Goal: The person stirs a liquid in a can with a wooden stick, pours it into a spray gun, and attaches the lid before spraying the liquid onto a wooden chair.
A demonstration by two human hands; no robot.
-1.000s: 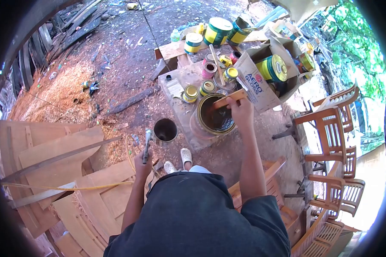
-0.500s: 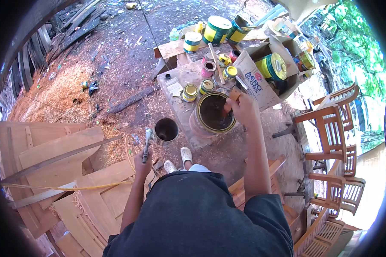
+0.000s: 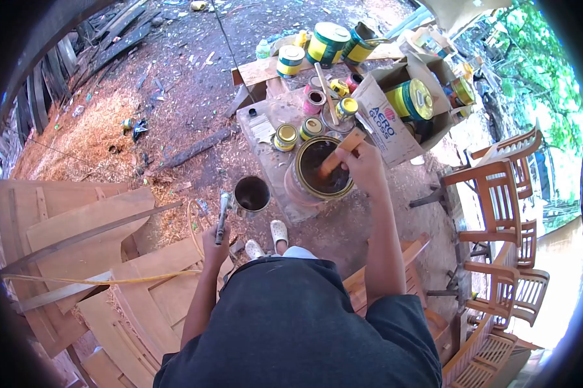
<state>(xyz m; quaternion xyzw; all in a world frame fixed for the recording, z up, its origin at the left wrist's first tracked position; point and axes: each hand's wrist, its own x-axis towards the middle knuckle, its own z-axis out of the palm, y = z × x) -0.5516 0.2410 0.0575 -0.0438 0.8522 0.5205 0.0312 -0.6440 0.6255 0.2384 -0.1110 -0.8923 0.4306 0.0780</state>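
stick [image 3: 335, 157] swung leftward in paint can [image 3: 324, 169].

The cardboard box [image 3: 387, 123] reads "AERO GLOSS" on its side, in blue letters with a red mark above. The labels on the cans are too small to read.

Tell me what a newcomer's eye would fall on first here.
The right hand holds a wooden stick dipped into a large open can of dark liquid on the table at centre. The left hand grips a spray gun lower left; wooden chairs crowd the right edge.
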